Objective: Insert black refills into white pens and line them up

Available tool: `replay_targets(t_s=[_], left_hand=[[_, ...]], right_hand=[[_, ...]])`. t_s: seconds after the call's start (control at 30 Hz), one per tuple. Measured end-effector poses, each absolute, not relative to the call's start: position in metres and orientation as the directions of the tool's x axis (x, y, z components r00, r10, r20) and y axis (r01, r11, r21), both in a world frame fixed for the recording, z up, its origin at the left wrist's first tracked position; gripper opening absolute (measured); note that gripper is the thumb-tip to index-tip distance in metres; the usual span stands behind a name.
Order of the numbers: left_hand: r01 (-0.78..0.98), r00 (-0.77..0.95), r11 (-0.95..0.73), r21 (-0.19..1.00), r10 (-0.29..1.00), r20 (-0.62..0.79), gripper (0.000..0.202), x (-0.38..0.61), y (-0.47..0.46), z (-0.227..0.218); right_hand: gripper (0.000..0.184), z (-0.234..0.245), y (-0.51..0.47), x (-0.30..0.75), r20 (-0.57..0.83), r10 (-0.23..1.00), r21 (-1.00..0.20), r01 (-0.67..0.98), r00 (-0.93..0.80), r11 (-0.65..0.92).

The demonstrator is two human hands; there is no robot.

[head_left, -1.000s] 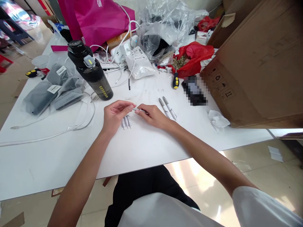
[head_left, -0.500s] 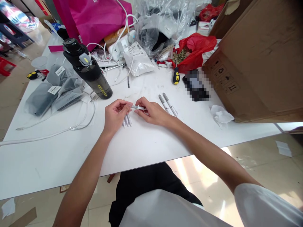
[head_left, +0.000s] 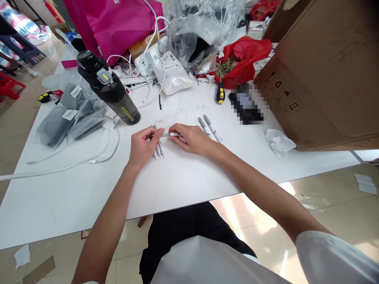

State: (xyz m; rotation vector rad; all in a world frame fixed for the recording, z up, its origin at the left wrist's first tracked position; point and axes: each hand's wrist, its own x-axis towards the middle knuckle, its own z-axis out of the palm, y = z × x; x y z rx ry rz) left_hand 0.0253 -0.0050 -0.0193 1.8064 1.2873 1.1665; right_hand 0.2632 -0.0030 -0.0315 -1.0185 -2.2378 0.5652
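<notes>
Between my two hands a grey and white pen [head_left: 173, 134] lies roughly level, just above the table. My left hand [head_left: 144, 146] pinches its grey end between thumb and fingers. At the white end, my right hand [head_left: 191, 139] is closed on the same pen, its fingers hiding the tip. Under and beside my left hand several white pens [head_left: 159, 150] lie side by side, partly covered by it. Two more grey and white pens [head_left: 211, 127] rest on the table to the right, behind my right wrist.
A black bottle [head_left: 111, 88] stands left of my hands, near bagged items [head_left: 57, 125] and white cables [head_left: 97, 161]. Farther back are a white parcel [head_left: 173, 75], a screwdriver [head_left: 220, 94] and a red bag [head_left: 251, 59]. A large cardboard box [head_left: 322, 86] fills the right side.
Both hands keep hold of the pen, which has shifted slightly left and looks more level. My left fingers have moved a little, showing the tops of the pens beneath. The view has shifted slightly.
</notes>
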Motion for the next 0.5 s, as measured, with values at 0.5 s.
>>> replay_targets(t_s=[0.5], left_hand=[[0.424, 0.262, -0.533, 0.733, 0.846, 0.464, 0.012, 0.0223, -0.0054, -0.0169]], right_hand=[[0.037, -0.0341, 0.0040, 0.2661, 0.446, 0.683, -0.480, 0.489, -0.579, 0.728]])
